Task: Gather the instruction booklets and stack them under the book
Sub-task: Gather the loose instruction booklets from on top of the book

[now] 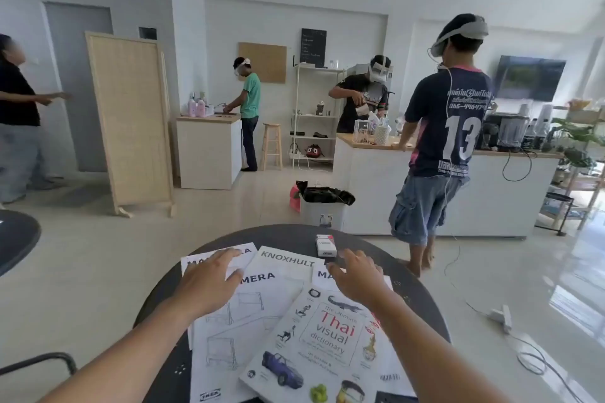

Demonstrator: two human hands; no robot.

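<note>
Gathering step: left hand (209, 278) and right hand (355, 278), fingers spread flat and holding nothing, reach over white paper instruction booklets (288, 263) fanned across the round black counter (422, 301), partly beneath the white illustrated dictionary book (324, 340); next, likely sliding booklets together.

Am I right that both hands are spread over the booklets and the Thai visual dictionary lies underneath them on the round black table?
Not quite: the head view shows the Thai visual dictionary lying on top of the booklets, not underneath. The left hand and right hand are spread over them on the round black table.
</note>
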